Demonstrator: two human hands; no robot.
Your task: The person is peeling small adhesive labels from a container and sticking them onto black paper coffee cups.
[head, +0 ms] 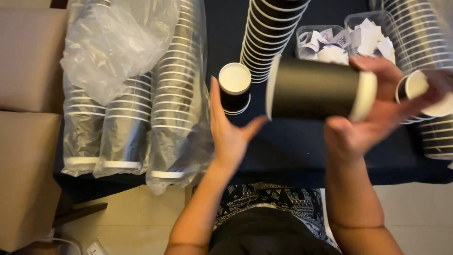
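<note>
My right hand [373,113] holds a black paper cup [316,89] lying on its side, white base toward the right and rim toward the left. Open and empty, my left hand [229,132] has its palm turned up just left of the cup's rim. A single black cup [234,87] with a white inside stands on the dark table [292,146] beyond my left hand. A tall stack of black cups [269,35] rises behind it.
Several sleeves of black cups in clear plastic bags [137,94] lie at the left. Two clear plastic tubs of folded white paper slips [347,40] stand at the back. More cup stacks [424,52] fill the right. Beige cushions [26,141] lie far left.
</note>
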